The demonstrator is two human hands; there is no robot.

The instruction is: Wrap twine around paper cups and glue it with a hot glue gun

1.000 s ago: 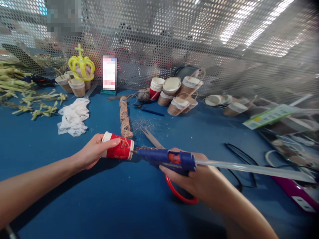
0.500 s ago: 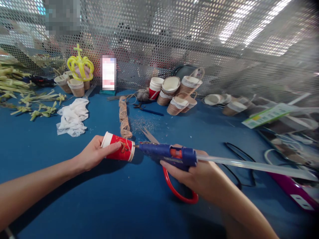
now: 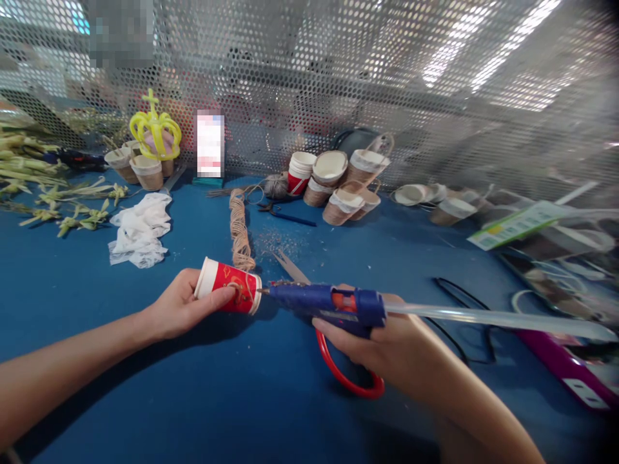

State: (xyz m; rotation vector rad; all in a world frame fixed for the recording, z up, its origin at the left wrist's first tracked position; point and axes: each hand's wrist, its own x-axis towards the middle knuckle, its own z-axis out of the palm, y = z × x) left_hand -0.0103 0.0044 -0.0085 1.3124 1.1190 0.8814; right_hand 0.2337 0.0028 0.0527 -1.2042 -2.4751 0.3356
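Note:
My left hand (image 3: 181, 308) is wrapped round a red paper cup (image 3: 227, 285) lying on its side above the blue table (image 3: 217, 399), with a bit of twine stuck near its base. My right hand (image 3: 387, 341) grips a blue glue gun (image 3: 329, 303); its nozzle tip touches the cup's bottom edge. A long clear glue stick (image 3: 488, 319) juts out of the gun's back to the right. Red-handled scissors (image 3: 345, 377) lie on the table under my right hand, blades pointing up-left.
A twine hank (image 3: 239, 229) lies just behind the cup. White cloth (image 3: 140, 229) and green leaf strips (image 3: 72, 206) sit at left, a yellow crown on cups (image 3: 153, 138) behind. Twine-wrapped cups (image 3: 338, 177) cluster by the perforated metal screen (image 3: 338, 77). Black cable (image 3: 464, 322) and packets lie at right.
The cup has turned slightly in my left hand and the glue gun nozzle has shifted a little along the cup's bottom edge. Nothing else has moved.

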